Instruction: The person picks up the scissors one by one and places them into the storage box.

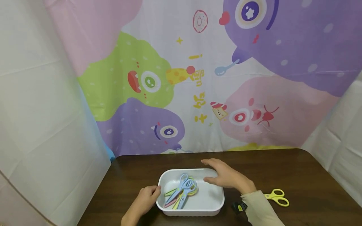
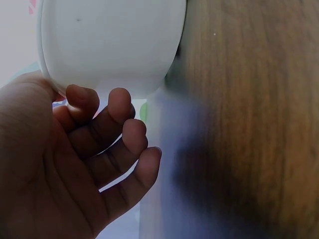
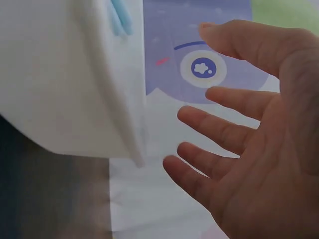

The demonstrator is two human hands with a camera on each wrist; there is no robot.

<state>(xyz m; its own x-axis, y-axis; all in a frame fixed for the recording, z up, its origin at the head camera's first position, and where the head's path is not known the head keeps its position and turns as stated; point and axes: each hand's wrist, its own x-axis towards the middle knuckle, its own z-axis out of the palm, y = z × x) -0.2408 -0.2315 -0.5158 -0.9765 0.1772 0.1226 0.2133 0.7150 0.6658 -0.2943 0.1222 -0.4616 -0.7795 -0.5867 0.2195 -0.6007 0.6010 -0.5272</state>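
Note:
A white plastic bin [image 1: 206, 205] stands on the dark table, and several pairs of scissors lie in its left half. Two light-blue scissors [image 1: 181, 189] rest on top of green, yellow and pink ones. My left hand [image 1: 145, 199] grips the bin's left rim between thumb and curled index finger; in the left wrist view its other fingers [image 2: 130, 133] bend loosely below the bin wall. Over the bin's right back corner hovers my right hand [image 1: 224, 174], fingers [image 3: 214, 124] spread and relaxed, holding nothing.
Yellow-handled scissors [image 1: 278, 197] lie on the table [image 1: 308, 182] right of the bin, partly hidden by the right sleeve [image 1: 258, 208]. A small black device [image 1: 239, 206] sits by the right wrist. A cartoon-printed curtain [image 1: 203, 135] hangs behind the table's back edge.

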